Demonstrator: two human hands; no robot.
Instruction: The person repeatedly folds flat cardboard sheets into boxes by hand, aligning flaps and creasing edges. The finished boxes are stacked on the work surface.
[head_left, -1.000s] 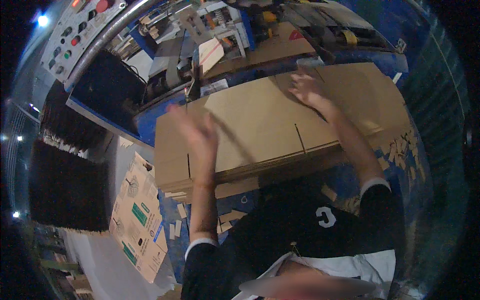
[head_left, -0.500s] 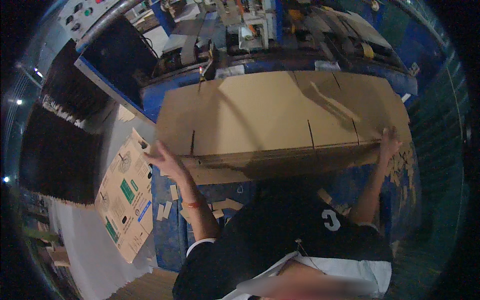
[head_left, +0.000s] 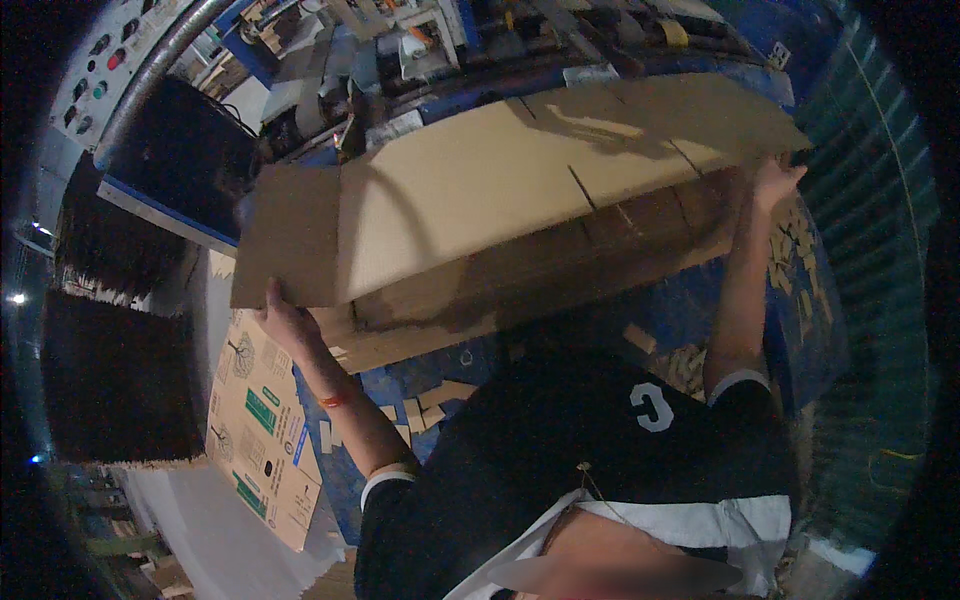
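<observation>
A wide brown cardboard box blank (head_left: 480, 195) with slots cut in its edge spans the space ahead of me. My left hand (head_left: 288, 318) grips its near left corner, where the end flap tilts at a fold. At the far right, my right hand (head_left: 776, 184) is closed on the other end of the blank. Below its near edge lies more brown cardboard (head_left: 450, 310), shaded by the sheet above. Fingertips under the cardboard are hidden on both sides.
A blue machine (head_left: 180, 160) with a control panel (head_left: 105, 75) stands at the back and left. A printed cardboard sheet (head_left: 262, 430) leans beside dark stacked cardboard (head_left: 120, 370). Cardboard scraps (head_left: 430, 405) litter the blue surface; green corrugated sheeting (head_left: 875, 230) rises at right.
The top blank has come up from the cardboard beneath, its left flap now bent at the fold. Both hands moved with it, the right one farther away. The whole view has turned.
</observation>
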